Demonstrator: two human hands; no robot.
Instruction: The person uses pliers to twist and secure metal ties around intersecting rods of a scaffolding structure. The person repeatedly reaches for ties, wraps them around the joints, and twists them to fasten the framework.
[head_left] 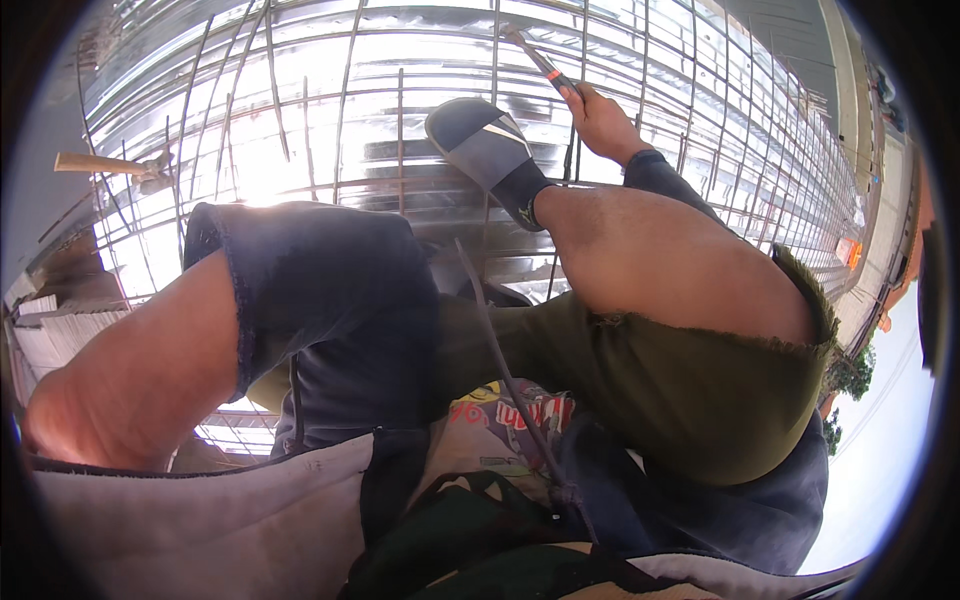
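Right hand (pixel 603 122) fingers wrapped round tool handle (pixel 552 74), tip blurred; left hand hidden behind knee (pixel 150 350).

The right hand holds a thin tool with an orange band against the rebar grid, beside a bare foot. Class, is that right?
One detail is wrong. In the head view the foot beside the right hand wears a grey slide sandal, not bare. The thin tool with the orange band does meet the rebar grid.

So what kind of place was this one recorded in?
Most likely an open-air construction site: a rebar grid lies over corrugated metal decking, a hammer rests on it, and the right hand works a hand tool at the bars.
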